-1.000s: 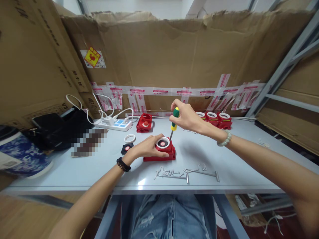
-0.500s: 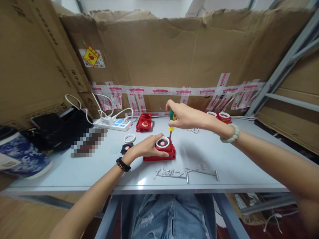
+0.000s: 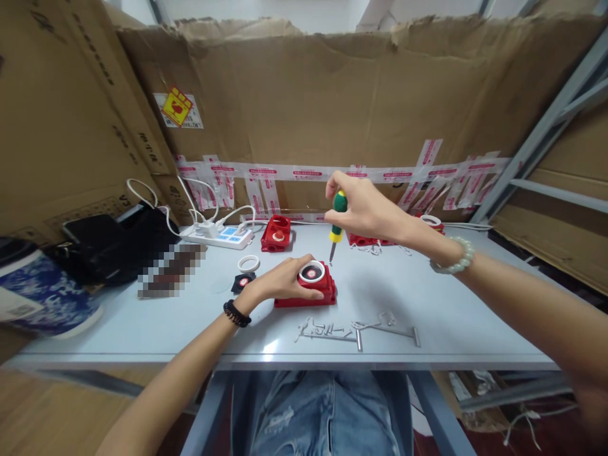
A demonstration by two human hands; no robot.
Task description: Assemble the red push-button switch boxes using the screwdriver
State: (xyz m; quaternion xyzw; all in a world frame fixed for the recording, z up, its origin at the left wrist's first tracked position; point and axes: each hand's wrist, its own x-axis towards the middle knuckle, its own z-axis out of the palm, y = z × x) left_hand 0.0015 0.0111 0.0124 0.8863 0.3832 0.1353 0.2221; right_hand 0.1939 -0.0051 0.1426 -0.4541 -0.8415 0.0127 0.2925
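Observation:
A red box (image 3: 325,293) with a white-ringed round button on top sits mid-table. My left hand (image 3: 281,282) wraps around its left side and holds it down. My right hand (image 3: 363,209) is closed on a green and yellow screwdriver (image 3: 337,218), held upright with the tip just above the box's far right corner. Whether the tip touches the box I cannot tell.
Loose metal screws and rods (image 3: 356,329) lie near the front edge. A second red box (image 3: 276,233), a white ring (image 3: 248,263), a black square part (image 3: 242,282) and a power strip (image 3: 216,235) sit behind-left. More red boxes (image 3: 430,223) stand far right. Cardboard walls surround the table (image 3: 142,323).
My right hand has lifted the screwdriver a little and shifted right, tilting it. The left hand stays on the red box.

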